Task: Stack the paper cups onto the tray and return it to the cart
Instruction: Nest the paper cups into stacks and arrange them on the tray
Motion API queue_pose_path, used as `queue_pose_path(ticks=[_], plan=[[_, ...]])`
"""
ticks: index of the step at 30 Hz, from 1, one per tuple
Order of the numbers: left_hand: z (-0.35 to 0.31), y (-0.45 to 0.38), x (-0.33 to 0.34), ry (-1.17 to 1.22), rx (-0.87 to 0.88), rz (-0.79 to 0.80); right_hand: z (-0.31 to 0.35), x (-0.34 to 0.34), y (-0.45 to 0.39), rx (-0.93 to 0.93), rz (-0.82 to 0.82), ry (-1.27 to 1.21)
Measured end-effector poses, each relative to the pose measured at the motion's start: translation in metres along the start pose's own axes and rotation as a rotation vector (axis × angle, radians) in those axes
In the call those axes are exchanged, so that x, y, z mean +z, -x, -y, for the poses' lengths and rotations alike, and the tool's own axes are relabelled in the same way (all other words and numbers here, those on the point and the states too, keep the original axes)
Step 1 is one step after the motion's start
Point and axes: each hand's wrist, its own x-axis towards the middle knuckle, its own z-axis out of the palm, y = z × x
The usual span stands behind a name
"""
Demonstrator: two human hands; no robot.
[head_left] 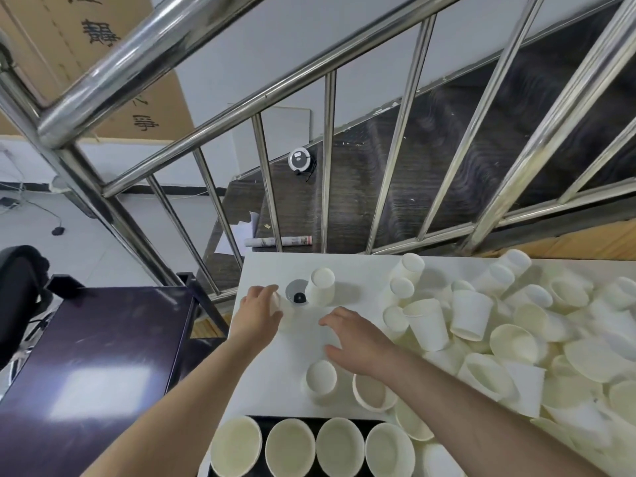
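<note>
My left hand [257,313] grips a small white paper cup [279,306] near the table's far left corner. My right hand [358,339] hovers over the white table [261,373] with fingers spread, holding nothing. Just below it sit an upside-down cup [321,378] and an upright cup [373,394]. Another upside-down cup [321,285] stands beyond my hands. A black tray [364,421] at the near edge carries several upright cups [290,447]. A large heap of loose cups [516,332] covers the table's right side.
A dark cart top [93,366] lies left of the table. A round cable grommet [296,292] is set in the table between my left hand and the far cup. A steel railing [330,160] runs behind the table. A black chair [20,287] stands at far left.
</note>
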Motion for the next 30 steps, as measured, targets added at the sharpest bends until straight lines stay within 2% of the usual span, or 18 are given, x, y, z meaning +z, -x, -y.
queue_pose_path(ticks=[3, 7, 12, 16, 19, 25, 30], plan=[[0.004, 0.012, -0.007, 0.276, 0.016, -0.025, 0.002, -0.002, -0.005, 0.063, -0.097, -0.101], [0.002, 0.032, -0.012, 0.593, -0.001, 0.046, 0.007, -0.003, -0.014, 0.247, -0.197, -0.455], [-0.004, 0.05, -0.009, 0.742, 0.023, 0.069, 0.019, -0.005, -0.014, 0.293, -0.241, -0.784], [-0.003, 0.057, -0.01, 0.748, 0.008, 0.09, 0.022, -0.005, -0.014, 0.346, -0.26, -0.975], [0.002, 0.058, -0.011, 0.643, 0.027, 0.097, 0.024, -0.004, -0.013, 0.294, -0.226, -0.895], [-0.004, 0.057, -0.016, 0.368, 0.151, 0.08, 0.032, -0.001, -0.011, -0.001, -0.165, -0.415], [-0.011, 0.056, -0.015, 0.235, 0.226, 0.031, 0.035, -0.002, -0.005, -0.057, -0.1, -0.294]])
